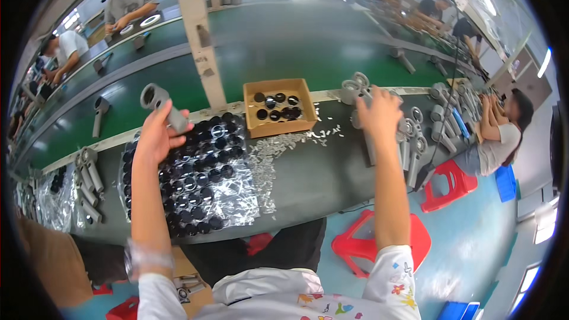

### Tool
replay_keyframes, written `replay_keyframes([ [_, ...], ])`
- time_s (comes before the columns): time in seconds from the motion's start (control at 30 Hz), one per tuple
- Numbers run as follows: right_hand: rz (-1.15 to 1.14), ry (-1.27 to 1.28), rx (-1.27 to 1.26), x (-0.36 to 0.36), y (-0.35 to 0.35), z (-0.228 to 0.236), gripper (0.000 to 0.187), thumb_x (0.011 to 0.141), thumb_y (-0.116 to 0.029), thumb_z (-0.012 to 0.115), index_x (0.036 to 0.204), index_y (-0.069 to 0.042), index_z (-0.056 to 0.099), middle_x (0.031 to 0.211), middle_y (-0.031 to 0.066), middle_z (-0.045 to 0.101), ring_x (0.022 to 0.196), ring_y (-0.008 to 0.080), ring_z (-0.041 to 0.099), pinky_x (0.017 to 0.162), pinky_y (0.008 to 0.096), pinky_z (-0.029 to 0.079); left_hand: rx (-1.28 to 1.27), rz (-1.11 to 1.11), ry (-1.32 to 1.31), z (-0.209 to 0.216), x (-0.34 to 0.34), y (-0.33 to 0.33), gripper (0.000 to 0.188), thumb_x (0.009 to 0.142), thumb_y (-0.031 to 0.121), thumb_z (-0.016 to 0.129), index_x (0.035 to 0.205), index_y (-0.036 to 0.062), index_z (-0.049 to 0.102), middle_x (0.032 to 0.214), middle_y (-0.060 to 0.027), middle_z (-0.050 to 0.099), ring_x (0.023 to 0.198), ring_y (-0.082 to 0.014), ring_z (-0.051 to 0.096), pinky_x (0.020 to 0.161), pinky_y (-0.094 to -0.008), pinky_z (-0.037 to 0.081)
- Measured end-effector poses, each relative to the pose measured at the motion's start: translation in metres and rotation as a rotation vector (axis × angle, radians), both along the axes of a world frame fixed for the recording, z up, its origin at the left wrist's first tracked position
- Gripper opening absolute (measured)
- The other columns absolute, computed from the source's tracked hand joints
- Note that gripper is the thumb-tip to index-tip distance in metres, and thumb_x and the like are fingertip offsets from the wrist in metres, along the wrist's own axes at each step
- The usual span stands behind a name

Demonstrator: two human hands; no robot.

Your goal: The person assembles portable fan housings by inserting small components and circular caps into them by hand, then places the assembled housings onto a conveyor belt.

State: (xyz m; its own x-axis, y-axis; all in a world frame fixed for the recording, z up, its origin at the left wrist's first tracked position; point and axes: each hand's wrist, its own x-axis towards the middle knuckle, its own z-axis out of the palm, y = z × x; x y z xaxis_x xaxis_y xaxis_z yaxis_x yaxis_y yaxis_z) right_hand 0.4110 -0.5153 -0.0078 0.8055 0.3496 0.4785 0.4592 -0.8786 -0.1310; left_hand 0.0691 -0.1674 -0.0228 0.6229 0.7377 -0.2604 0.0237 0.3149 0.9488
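Two bare hands of ours are out over the dark surface. Our L hand is closed round a grey ring-headed part, held up in the air w/ its ring end tipped to the L, near the upper L side of a clear plastic sheet. On that sheet we've many black round caps, roughly in rows.

Our R hand is at a cluster of grey parts on the R, fingers spread, palm down over them; can't tell if it grips one, as the hand hides the contact.

Betw. our hands there's an open cardboard box w/ more caps inside, & small pale pieces scattered just beside the sheet. Beyond the box, a long green belt. Lower R, a red stool on the floor; a co-worker sits further R.
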Motion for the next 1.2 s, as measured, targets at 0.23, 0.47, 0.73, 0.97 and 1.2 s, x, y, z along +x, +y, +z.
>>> replay_keyframes([
  [0.23, -0.032, 0.101, -0.257, 0.051, -0.008, -0.024, 0.045, 0.094, -0.042, 0.071, 0.12, -0.005, 0.069, 0.123, 0.0105, 0.072, 0.13, 0.0333, 0.052, 0.095, 0.0654, 0.04, -0.251, 0.036, -0.041, -0.051, 0.003, 0.13, 0.03, 0.105, 0.034, 0.066, 0.121, 0.0127, 0.052, 0.106, -0.0075, 0.071, 0.077, -0.0152, 0.069, 0.053, -0.0247, 0.05],
  [0.47, 0.17, -0.003, 0.18, 0.009, -0.009, -0.004, 0.037, 0.098, -0.033, 0.071, 0.117, -0.002, 0.064, 0.105, 0.0172, 0.075, 0.094, 0.0348, 0.07, 0.089, 0.0528, 0.049, -0.039, 0.313, -0.005, -0.043, 0.016, 0.106, 0.07, 0.101, 0.026, 0.07, 0.153, 0.0001, 0.033, 0.145, -0.0266, 0.047, 0.1, -0.0378, 0.071, 0.082, -0.0409, 0.064],
  [0.73, 0.762, 0.603, 0.684, -0.152, -0.03, -0.009, 0.039, 0.093, -0.015, 0.078, 0.125, 0.0, 0.061, 0.106, 0.0144, 0.071, 0.096, 0.0243, 0.07, 0.089, 0.0336, 0.054, 0.456, -0.028, -0.12, 0.029, -0.052, -0.059, 0.061, 0.104, 0.04, 0.063, 0.148, -0.0002, 0.05, 0.142, -0.0196, 0.059, 0.111, -0.0308, 0.073, 0.082, -0.037, 0.063],
  [0.97, 1.051, 0.895, 0.562, -0.26, 0.001, -0.029, 0.044, 0.09, -0.01, 0.08, 0.128, -0.002, 0.06, 0.113, 0.0157, 0.073, 0.101, 0.0259, 0.073, 0.086, 0.0361, 0.057, 0.09, -0.086, -0.509, -0.029, -0.057, -0.206, 0.097, 0.085, 0.021, 0.087, 0.159, 0.0101, 0.024, 0.139, -0.016, 0.055, 0.129, -0.035, 0.061, 0.103, -0.0537, 0.056],
  [1.2, 0.69, 0.81, 0.323, -0.22, -0.024, -0.055, 0.018, 0.085, 0.001, 0.076, 0.103, -0.002, 0.076, 0.089, 0.0078, 0.07, 0.07, 0.0137, 0.067, 0.064, 0.0272, 0.053, 0.007, 0.052, -0.499, -0.053, -0.102, -0.196, 0.097, 0.084, 0.019, 0.087, 0.158, 0.0067, 0.024, 0.13, -0.0153, 0.056, 0.13, -0.0371, 0.061, 0.096, -0.0596, 0.061],
])
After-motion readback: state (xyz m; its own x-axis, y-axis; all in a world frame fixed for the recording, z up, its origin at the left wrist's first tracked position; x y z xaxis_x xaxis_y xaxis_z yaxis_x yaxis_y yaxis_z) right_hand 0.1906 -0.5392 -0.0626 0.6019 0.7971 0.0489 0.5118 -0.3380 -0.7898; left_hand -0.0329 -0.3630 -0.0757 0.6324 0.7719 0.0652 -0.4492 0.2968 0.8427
